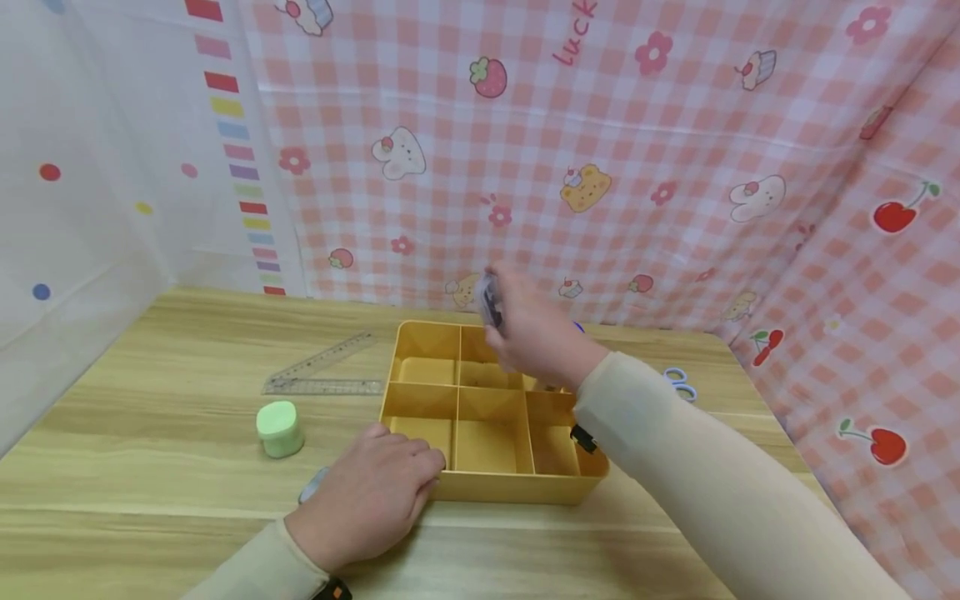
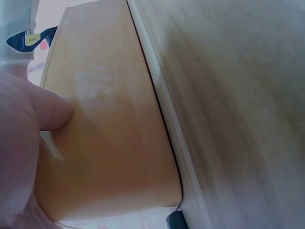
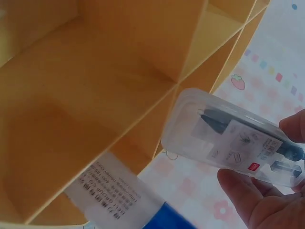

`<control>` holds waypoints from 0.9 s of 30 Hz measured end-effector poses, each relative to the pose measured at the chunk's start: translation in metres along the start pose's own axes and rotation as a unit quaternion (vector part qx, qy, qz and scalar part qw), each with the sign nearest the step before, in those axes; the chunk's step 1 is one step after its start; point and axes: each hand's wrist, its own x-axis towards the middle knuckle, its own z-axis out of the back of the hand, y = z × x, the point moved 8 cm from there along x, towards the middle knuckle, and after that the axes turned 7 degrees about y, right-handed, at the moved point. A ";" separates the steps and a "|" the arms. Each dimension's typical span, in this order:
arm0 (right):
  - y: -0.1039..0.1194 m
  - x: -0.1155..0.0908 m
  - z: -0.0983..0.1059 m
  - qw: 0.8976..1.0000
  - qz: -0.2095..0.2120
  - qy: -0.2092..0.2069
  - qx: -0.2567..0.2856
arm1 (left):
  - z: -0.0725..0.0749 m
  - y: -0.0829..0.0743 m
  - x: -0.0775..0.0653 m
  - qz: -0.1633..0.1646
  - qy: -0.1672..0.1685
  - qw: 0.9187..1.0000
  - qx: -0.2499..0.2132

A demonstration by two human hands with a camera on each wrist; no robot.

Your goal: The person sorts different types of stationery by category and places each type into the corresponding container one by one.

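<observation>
A yellow-orange divided organizer box (image 1: 495, 487) sits on the table. My left hand (image 1: 371, 492) grips its front left corner, and the left wrist view shows the thumb (image 2: 55, 112) against the outer wall. Over the back middle compartment, my right hand (image 1: 536, 325) holds a clear plastic case (image 3: 190, 124) up above the rim. Inside the case are a dark drawing compass (image 3: 214, 122) and a printed label. A white printed item with a blue end (image 3: 107, 193) leans in the back right compartment. My right forearm partly hides that side in the head view.
Left of the box lie clear rulers (image 1: 322, 387) set at an angle, and a light green rounded container (image 1: 280, 429). A grey-blue object (image 1: 311, 485) shows partly behind my left hand. Scissors with light blue handles (image 1: 680, 385) lie to the right. Patterned cloth (image 1: 450, 192) hangs behind the table.
</observation>
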 end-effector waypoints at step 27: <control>0.001 0.012 -0.046 0.994 0.014 0.100 -0.046 | 0.001 -0.001 0.002 0.001 0.002 1.000 0.002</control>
